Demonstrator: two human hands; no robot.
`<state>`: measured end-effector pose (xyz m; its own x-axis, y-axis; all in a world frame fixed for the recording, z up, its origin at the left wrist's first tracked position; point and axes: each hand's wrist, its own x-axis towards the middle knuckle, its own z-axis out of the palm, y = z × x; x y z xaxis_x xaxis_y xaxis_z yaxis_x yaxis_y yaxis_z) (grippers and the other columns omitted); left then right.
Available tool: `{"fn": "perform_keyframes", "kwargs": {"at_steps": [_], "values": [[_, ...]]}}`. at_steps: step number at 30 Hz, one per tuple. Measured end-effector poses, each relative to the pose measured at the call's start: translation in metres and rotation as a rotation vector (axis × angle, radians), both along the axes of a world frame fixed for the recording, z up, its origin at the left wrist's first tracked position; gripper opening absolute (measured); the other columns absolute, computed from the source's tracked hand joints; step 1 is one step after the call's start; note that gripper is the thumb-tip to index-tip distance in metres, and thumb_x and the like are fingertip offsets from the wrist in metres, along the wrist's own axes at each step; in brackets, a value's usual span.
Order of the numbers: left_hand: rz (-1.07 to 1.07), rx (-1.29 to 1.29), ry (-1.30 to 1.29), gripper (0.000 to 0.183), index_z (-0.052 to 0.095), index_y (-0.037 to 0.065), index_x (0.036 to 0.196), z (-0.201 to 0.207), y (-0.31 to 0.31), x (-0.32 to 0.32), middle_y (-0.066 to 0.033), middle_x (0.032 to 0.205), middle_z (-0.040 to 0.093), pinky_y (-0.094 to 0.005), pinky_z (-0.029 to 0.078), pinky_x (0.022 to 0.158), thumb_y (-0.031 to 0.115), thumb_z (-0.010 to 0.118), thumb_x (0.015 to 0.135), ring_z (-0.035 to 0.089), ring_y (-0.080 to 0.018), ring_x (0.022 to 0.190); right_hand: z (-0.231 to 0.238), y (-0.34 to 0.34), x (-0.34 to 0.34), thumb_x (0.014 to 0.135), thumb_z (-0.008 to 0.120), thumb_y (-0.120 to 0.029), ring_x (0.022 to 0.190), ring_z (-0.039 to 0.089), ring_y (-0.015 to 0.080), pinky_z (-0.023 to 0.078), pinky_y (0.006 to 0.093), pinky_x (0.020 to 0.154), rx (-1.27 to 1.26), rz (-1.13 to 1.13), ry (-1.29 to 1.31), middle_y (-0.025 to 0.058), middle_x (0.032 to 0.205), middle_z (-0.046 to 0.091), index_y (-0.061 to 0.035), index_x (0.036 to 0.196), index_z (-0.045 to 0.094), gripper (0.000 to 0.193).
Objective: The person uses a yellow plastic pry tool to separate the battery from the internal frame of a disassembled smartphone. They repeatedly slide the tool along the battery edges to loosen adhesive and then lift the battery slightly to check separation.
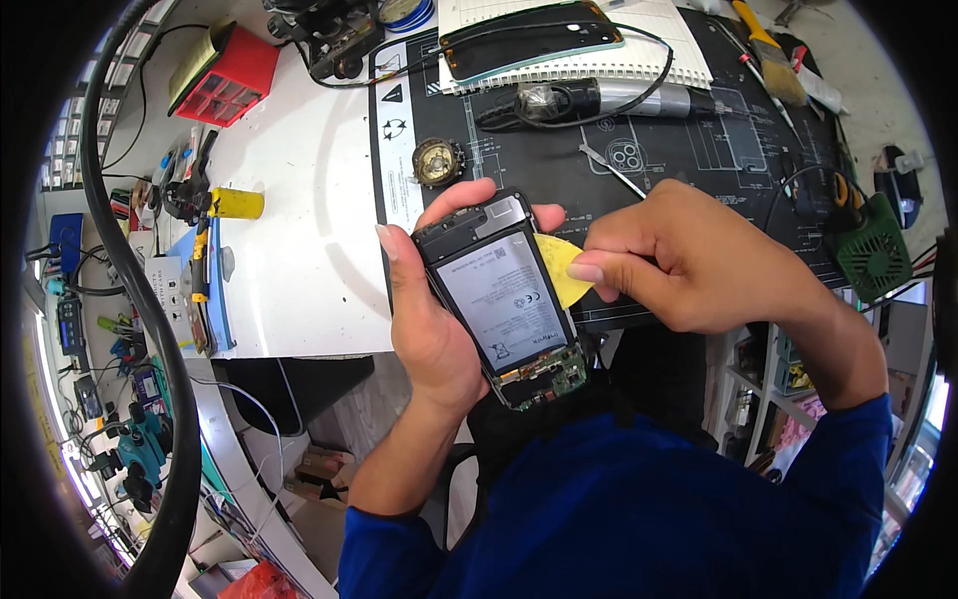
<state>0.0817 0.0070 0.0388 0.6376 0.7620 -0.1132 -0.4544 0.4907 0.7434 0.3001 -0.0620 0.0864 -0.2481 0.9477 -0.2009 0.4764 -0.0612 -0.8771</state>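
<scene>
An opened smartphone (489, 270) rests tilted in my left hand (429, 329), the thumb along its left edge and fingertips showing past its top and right side. Its grey battery (504, 299) and a green circuit board (559, 374) at the lower end are exposed. My right hand (669, 260) pinches a thin yellow pry pick (562, 270) between thumb and curled fingers. The pick's edge meets the phone's right side beside the battery; how far it goes in is hidden. Beyond the phone lies a round watch (437, 161) on the black work mat (499, 150).
Further back are a phone shell (529, 42) on a spiral notebook (689, 55), a silver-and-black cylindrical tool (639, 100), a metal spudger (611, 170) and a brush (773, 65). A red box (235, 80) stands left. A thick black cable (110, 230) crosses the left side.
</scene>
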Motion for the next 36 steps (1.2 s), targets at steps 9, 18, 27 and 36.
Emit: {"fn": "perform_keyframes", "kwargs": {"at_steps": [9, 18, 27, 36], "values": [[0.034, 0.018, 0.08, 0.075, 0.048, 0.005, 0.14, 0.002, -0.003, 0.004, -0.0288, 0.124, 0.067, -0.0415, 0.059, 0.095, 0.066, 0.017, 0.109, 0.071, -0.0312, 0.109, -0.006, 0.007, 0.003, 0.102, 0.065, -0.024, 0.05, 0.05, 0.0188, 0.037, 0.0346, 0.05, 0.093, -0.008, -0.015, 0.0086, 0.061, 0.059, -0.002, 0.076, 0.068, 0.034], [-0.016, -0.07, 0.159, 0.07, 0.045, 0.008, 0.142, 0.006, -0.004, 0.001, -0.028, 0.123, 0.066, -0.0473, 0.065, 0.08, 0.064, 0.018, 0.11, 0.073, -0.0371, 0.099, -0.005, 0.019, 0.004, 0.102, 0.065, -0.02, 0.05, 0.049, 0.0164, 0.047, 0.0322, 0.062, 0.077, 0.068, 0.082, 0.0073, 0.06, 0.06, 0.0017, 0.075, 0.066, 0.035], [-0.021, -0.101, 0.175, 0.073, 0.048, 0.006, 0.14, 0.01, 0.003, 0.002, -0.0265, 0.121, 0.067, -0.0463, 0.064, 0.08, 0.066, 0.02, 0.109, 0.073, -0.0343, 0.096, -0.016, 0.039, 0.008, 0.104, 0.062, -0.016, 0.053, 0.053, 0.0148, 0.051, 0.0367, 0.111, 0.084, 0.174, 0.128, 0.009, 0.059, 0.06, 0.0055, 0.078, 0.067, 0.034], [-0.038, 0.013, 0.152, 0.073, 0.05, 0.003, 0.139, -0.002, 0.01, -0.008, -0.0289, 0.124, 0.067, -0.0429, 0.063, 0.087, 0.063, 0.019, 0.11, 0.073, -0.0321, 0.103, -0.015, 0.028, 0.003, 0.106, 0.06, -0.03, 0.054, 0.048, 0.0188, 0.039, 0.0372, 0.057, -0.028, 0.142, 0.083, 0.0056, 0.061, 0.058, -0.0008, 0.084, 0.07, 0.038]]}}
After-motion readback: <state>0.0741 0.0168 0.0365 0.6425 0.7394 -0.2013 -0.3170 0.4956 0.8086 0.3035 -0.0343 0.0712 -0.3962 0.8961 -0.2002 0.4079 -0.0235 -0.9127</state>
